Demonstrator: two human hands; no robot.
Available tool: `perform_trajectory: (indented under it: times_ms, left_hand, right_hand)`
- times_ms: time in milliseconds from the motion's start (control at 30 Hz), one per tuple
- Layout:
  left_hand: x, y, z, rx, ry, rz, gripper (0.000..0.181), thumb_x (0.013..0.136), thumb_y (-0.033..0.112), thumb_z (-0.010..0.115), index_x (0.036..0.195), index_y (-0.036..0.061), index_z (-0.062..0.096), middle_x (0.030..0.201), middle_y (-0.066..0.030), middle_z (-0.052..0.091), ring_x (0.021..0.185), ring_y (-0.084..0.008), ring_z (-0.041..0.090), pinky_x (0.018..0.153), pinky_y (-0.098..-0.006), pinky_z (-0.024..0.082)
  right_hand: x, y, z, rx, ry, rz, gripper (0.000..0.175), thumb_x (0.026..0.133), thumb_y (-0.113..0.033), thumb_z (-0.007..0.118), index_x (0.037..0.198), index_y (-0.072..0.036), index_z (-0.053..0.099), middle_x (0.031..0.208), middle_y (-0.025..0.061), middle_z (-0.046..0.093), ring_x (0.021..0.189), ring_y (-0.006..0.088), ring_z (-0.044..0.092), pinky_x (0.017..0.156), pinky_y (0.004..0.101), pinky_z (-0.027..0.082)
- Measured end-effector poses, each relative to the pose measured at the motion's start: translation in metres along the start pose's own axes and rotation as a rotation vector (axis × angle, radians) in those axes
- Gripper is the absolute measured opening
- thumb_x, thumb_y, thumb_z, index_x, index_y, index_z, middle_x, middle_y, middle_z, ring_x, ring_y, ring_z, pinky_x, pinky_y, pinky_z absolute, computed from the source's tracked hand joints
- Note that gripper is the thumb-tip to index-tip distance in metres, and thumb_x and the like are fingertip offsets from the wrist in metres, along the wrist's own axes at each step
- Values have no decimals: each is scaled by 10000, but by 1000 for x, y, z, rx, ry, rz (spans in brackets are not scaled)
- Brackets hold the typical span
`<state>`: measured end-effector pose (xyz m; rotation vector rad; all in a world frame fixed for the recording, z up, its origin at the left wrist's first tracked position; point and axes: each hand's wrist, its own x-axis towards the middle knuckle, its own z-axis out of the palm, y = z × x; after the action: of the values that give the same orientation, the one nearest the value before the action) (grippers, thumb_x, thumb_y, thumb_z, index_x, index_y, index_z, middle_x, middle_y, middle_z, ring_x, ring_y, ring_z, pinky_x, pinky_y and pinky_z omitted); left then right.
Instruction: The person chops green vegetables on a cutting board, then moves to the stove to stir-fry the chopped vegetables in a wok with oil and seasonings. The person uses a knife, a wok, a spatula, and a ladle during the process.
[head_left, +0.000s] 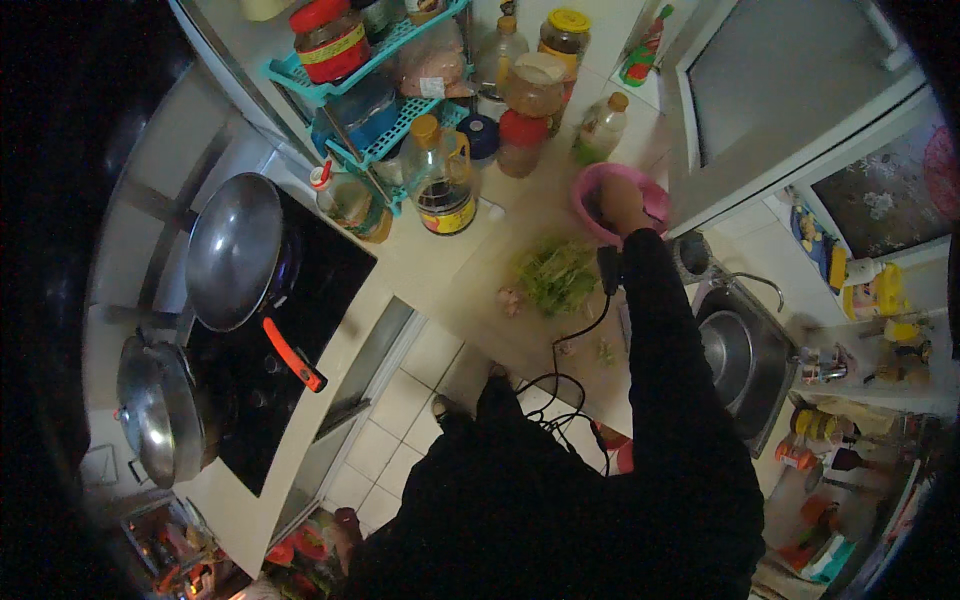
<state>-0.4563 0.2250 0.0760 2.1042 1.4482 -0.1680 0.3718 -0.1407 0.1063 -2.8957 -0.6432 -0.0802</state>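
My right hand (621, 204) reaches down into a pink plastic bowl (658, 187) on the counter by the window. Its fingers are inside the bowl, and whether they grip anything is hidden. At the wrist, a small black device (610, 268) trails a black cable (556, 352). Closer to me than the bowl lies a heap of chopped leafy greens (553, 274). Small pale pink pieces (510, 301) sit at its left side. My left hand is not plainly visible.
A wok (236, 251) with an orange handle and a lidded steel pan (161, 420) stand on the black cooktop (330, 255). Behind the counter are a soy sauce bottle (446, 195), jars and a turquoise rack (397, 127). At right are a steel sink (731, 349) and an opened window (787, 82).
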Motion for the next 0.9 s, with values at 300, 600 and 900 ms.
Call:
perform_trajectory:
  times_ms: [300, 600, 900]
  left_hand:
    - [113, 85, 9, -285, -384, 294, 147, 896, 54, 610, 1036, 18, 637, 955, -111, 671, 792, -204, 644, 692, -315, 525]
    - [89, 358, 37, -311, -607, 1113, 249, 905, 98, 622, 1140, 15, 623, 1097, -174, 639, 1003, -322, 643, 875, -378, 514]
    - [-28, 463, 95, -358, -950, 1225, 447, 962, 157, 571, 1372, 96, 403, 1070, -166, 641, 988, -286, 635, 865, -392, 501]
  right_hand:
    - [-92, -76, -57, 1031, 341, 235, 208, 910, -53, 639, 1114, -39, 602, 843, 43, 665, 812, 195, 674, 674, 314, 513]
    - [-254, -149, -111, 1457, -120, 255, 176, 961, -93, 614, 1130, -43, 617, 830, 36, 667, 813, 127, 648, 670, 249, 496]
    - [-359, -155, -91, 1495, -157, 289, 180, 975, -117, 597, 1136, -37, 600, 1026, 57, 670, 847, 126, 635, 719, 268, 506]
